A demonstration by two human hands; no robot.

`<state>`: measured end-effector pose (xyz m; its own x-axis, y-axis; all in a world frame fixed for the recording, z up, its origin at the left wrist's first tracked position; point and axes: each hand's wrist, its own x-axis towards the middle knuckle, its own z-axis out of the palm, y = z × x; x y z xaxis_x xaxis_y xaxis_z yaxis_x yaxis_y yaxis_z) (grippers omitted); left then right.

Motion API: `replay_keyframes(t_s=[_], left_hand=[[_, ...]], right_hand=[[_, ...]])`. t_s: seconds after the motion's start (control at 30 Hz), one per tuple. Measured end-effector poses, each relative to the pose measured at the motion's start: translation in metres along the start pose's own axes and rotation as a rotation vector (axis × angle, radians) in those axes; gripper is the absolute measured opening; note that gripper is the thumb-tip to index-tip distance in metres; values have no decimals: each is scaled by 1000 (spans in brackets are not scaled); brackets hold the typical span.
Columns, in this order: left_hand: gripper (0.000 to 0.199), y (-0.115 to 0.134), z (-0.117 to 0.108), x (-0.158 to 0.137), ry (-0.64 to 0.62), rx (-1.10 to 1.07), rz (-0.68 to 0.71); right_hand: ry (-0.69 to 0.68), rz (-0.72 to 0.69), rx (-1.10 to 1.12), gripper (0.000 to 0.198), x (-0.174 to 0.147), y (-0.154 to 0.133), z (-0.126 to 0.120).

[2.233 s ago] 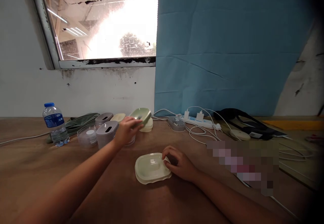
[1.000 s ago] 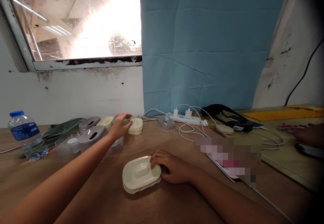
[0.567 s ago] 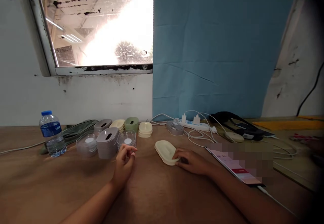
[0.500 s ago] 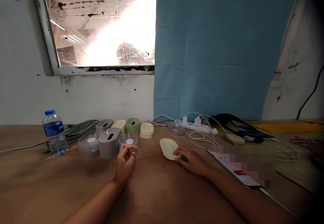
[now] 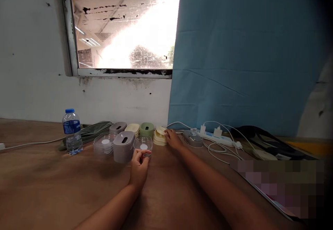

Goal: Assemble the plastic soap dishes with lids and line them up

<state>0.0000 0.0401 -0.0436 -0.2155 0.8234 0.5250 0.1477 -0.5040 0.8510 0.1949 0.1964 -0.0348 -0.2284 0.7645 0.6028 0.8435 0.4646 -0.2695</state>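
- Right hand (image 5: pixel 172 139), holding one cream lid (image 5: pixel 161 130) by its edge, atop the cream stack (image 5: pixel 159 140) on the counter (image 5: pixel 166 195)
- Left hand (image 5: pixel 139 164), loosely curled, narrow gap, before clear tubs (image 5: pixel 143 141)

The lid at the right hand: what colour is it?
Pale cream-yellow; the lid shows best in the head view.

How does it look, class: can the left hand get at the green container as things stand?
Probably yes, by reaching over: a clear container stands between the left hand and the green container, but nothing visible covers its top.
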Motion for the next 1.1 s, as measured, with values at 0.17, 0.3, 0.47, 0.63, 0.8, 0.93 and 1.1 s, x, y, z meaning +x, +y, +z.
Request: replay_keyframes(t_s=[0.17,0.3,0.47,0.63,0.8,0.93,1.1], left_hand=[[20,-2,0,2,3,2,-13],[21,-5,1,2,-22,-2,-7],[20,-4,2,1,-46,10,11],[19,-1,1,0,-57,30,6],[19,-2,1,0,-70,28,5],[18,-1,0,0,-101,32,24],[18,5,-2,0,-118,51,53]], right_hand=[[-69,-71,-45,23,-4,-8,8],[-37,-9,-133,29,-10,7,-15],[57,261,-284,36,-21,53,-41],[62,477,-348,65,-44,89,-41],[41,469,-346,57,-50,102,-40],[40,386,-314,47,-52,100,-43],[94,262,-222,34,-66,85,-47]])
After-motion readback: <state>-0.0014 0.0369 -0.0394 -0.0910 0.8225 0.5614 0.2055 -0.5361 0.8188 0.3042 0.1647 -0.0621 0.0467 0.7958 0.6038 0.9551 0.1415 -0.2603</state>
